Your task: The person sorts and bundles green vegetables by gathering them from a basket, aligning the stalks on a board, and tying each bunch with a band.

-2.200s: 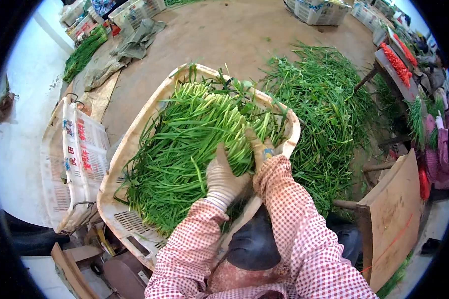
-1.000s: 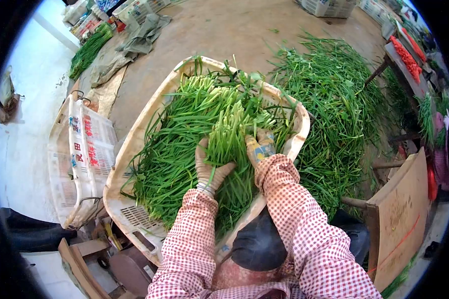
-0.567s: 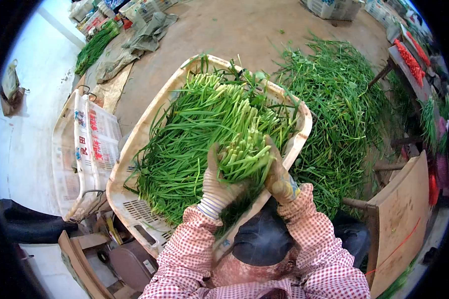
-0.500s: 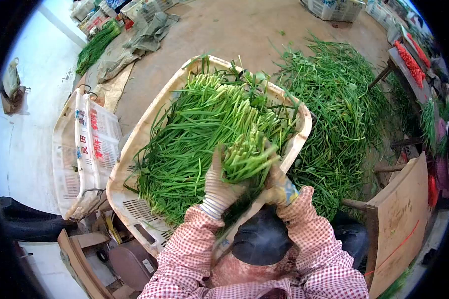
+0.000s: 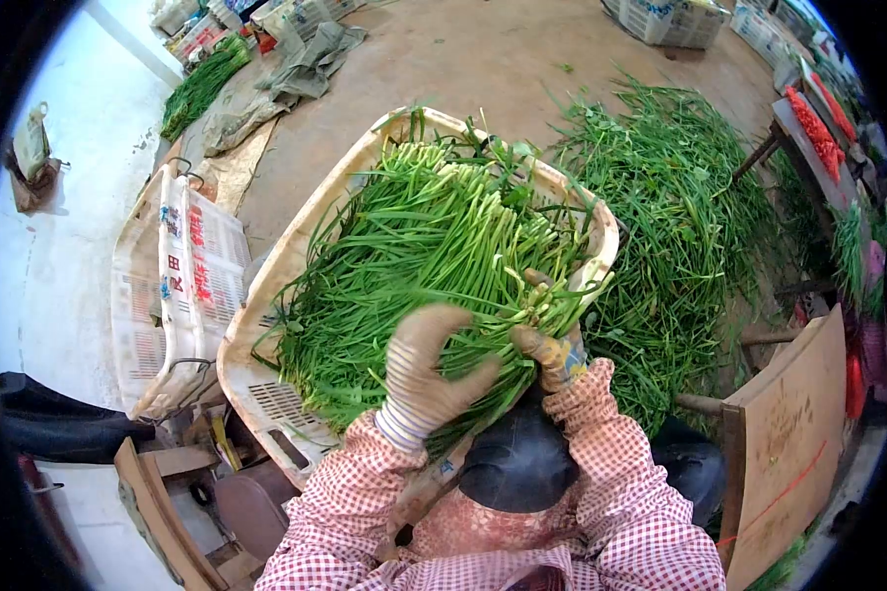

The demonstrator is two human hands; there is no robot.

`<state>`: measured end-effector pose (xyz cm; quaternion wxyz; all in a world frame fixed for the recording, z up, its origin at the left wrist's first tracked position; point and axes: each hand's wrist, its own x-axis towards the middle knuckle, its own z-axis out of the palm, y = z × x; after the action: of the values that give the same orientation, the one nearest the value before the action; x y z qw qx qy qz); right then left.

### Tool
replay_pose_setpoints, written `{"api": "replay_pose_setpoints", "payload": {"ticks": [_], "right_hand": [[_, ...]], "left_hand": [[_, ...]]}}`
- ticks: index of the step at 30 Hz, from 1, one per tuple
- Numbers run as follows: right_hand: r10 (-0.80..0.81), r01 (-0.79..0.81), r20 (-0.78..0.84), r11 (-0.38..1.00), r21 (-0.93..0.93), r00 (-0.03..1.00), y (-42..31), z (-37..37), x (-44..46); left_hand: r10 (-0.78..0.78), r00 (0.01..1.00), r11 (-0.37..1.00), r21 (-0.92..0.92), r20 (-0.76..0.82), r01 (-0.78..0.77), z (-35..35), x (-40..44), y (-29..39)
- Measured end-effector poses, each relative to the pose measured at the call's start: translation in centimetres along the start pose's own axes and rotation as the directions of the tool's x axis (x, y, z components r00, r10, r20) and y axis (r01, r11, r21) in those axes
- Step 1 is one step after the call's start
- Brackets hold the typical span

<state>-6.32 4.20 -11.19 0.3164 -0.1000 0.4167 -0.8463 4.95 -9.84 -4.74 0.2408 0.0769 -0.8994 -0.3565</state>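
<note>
Long green stalks point(image 5: 394, 256) with pale cut ends fill a white plastic basket point(image 5: 278, 251) in front of me. My right hand point(image 5: 552, 345), in a dirty patterned glove, is closed around a bunch of stalks point(image 5: 547, 305) near the basket's right side. The pale ends of that bunch point to the upper right. My left hand point(image 5: 429, 369), in a striped glove, is slightly blurred over the lower part of the basket, left of the bunch. Its thumb and fingers are spread, with nothing held between them.
Loose greens point(image 5: 670, 197) lie heaped on the floor right of the basket. Another white basket point(image 5: 172, 286) stands at the left by the wall. A wooden chair point(image 5: 784, 443) is at the lower right, and a crumpled grey cloth point(image 5: 310, 64) lies at the upper left.
My left hand has come off the bunch and moved slightly left, its fingers opening. The bunch, earlier between both hands, has shifted right and tilted in my right hand.
</note>
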Motion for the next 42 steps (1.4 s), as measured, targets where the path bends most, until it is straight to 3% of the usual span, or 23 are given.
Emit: {"api": "replay_pose_setpoints", "payload": {"ticks": [3,6,7,10,12,14,15,17,18,20,22,23,24,25,26,28,30,31,33,35,36,37,42], "right_hand": [[-0.038,0.040,0.017,0.994,-0.103,0.999,0.3,-0.4,0.0],[0.017,-0.027,-0.056,0.985,-0.169,0.998,-0.7,0.8,-0.4],[0.050,-0.063,-0.049,0.948,-0.312,0.998,-0.5,0.4,-0.2],[0.025,-0.003,0.075,0.959,-0.282,0.997,-1.4,0.9,-1.7],[-0.046,0.118,0.194,0.919,-0.376,0.980,-1.7,0.4,-2.4],[-0.133,0.212,0.193,0.850,-0.482,0.972,0.0,-1.0,-1.3],[-0.133,0.190,0.150,0.854,-0.484,0.980,-0.1,-0.4,-1.2],[-0.094,0.111,0.063,0.926,-0.362,0.994,1.8,-2.0,0.3],[0.056,-0.055,-0.017,0.998,0.035,0.998,1.3,-1.2,0.1],[-0.032,0.014,-0.024,0.845,-0.535,0.999,0.5,-1.0,-0.1],[0.003,0.005,0.036,0.979,-0.205,0.999,0.0,-0.6,-0.6],[0.011,-0.011,0.101,1.000,-0.005,0.995,0.6,-1.6,-0.4],[-0.051,0.066,0.162,0.994,-0.091,0.986,1.0,-2.2,-0.4],[-0.112,0.151,0.221,0.974,-0.168,0.969,1.5,-2.7,-0.3],[0.108,-0.149,0.176,0.961,0.235,0.978,0.9,-1.9,-0.4],[0.000,0.007,0.204,0.999,-0.035,0.979,0.4,0.7,-1.2],[0.007,-0.021,0.261,0.998,0.051,0.965,-0.7,1.8,-1.4],[0.010,-0.012,0.212,1.000,0.009,0.977,-2.6,2.5,-2.0],[0.031,-0.033,0.044,0.999,0.032,0.999,-6.5,4.3,-3.5],[0.008,0.006,-0.137,0.995,0.100,0.991,-10.9,5.8,-5.0],[-0.130,0.143,-0.074,0.966,0.214,0.989,-11.9,5.2,-5.2],[-0.262,0.252,0.020,0.944,0.215,0.965,-13.6,2.9,-5.2],[-0.544,0.502,-0.060,0.806,-0.315,0.837,-20.2,-1.3,-8.3]], "left_hand": [[-0.013,0.992,1.000,-0.004,-0.129,0.013,0.7,1.4,-0.9],[-0.230,0.852,0.942,-0.111,0.470,0.316,3.2,1.5,-1.3],[-0.266,0.843,0.928,-0.112,0.468,0.355,4.7,0.5,-2.1],[-0.375,0.822,0.839,-0.220,0.429,0.498,7.5,-1.0,-3.1],[-0.451,0.842,0.889,0.060,0.298,0.455,5.6,-0.9,0.3],[-0.325,0.934,0.944,0.115,0.148,0.310,7.2,-2.3,1.1],[-0.490,0.822,0.865,0.042,0.290,0.500,6.0,-0.7,2.7],[-0.421,0.892,0.902,0.178,0.165,0.393,7.3,-2.1,2.7],[-0.371,0.918,0.916,0.219,0.142,0.336,7.3,-2.4,2.6],[-0.263,0.963,0.934,0.263,0.052,0.241,6.4,-3.2,2.0],[-0.236,0.937,0.962,-0.078,0.256,0.263,2.7,-2.6,2.4],[-0.264,0.945,0.950,-0.118,0.192,0.290,1.7,-3.0,2.0],[-0.324,0.946,0.926,-0.197,0.027,0.323,1.6,-3.8,0.6],[-0.247,0.968,0.963,-0.123,-0.048,0.240,1.3,-3.6,-1.2],[-0.160,0.981,0.987,-0.046,-0.113,0.156,1.0,-2.9,-3.3],[-0.075,0.997,0.898,0.435,0.000,0.067,2.2,-2.0,-6.7],[-0.499,0.785,0.760,0.620,0.366,0.194,2.0,-1.3,-7.3],[-0.551,0.716,0.725,0.671,0.429,0.156,2.1,-1.8,-8.0],[-0.606,0.643,0.683,0.721,0.468,0.119,4.4,-4.2,-11.3],[-0.522,0.756,0.491,0.864,0.394,-0.110,6.5,-7.4,-15.4],[-0.626,0.608,0.634,0.772,0.489,0.031,4.9,-5.2,-12.8],[-0.650,0.592,0.626,0.777,0.476,0.062,5.1,-4.8,-12.4],[-0.609,0.609,0.708,0.695,0.509,0.127,1.4,-4.0,-7.9]]}}
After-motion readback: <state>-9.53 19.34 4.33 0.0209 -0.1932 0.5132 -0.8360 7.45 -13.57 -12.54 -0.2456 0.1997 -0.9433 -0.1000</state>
